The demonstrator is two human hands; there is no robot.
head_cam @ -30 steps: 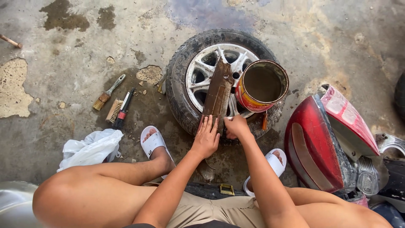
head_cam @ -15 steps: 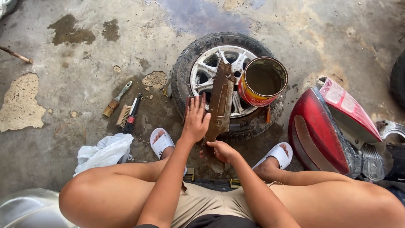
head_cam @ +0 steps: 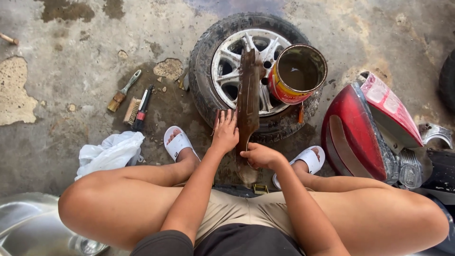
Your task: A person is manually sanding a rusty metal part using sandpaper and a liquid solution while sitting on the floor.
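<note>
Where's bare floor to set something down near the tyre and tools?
Bare concrete lies far left, between the pale worn floor patch and the wooden-handled brushes, and top right, above the red scooter panel. Crowded: the black tyre with silver rim carries the rusty open can and the long greasy brown part, with left hand and right hand there.

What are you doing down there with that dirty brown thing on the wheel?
A person squats on the concrete floor and handles a long, grimy brown part that leans on a tyre with a silver rim. The left hand rests flat beside the part, against the tyre. The right hand grips the part's lower end. A dirty open can sits on the wheel, and brushes lie to the left.
</note>
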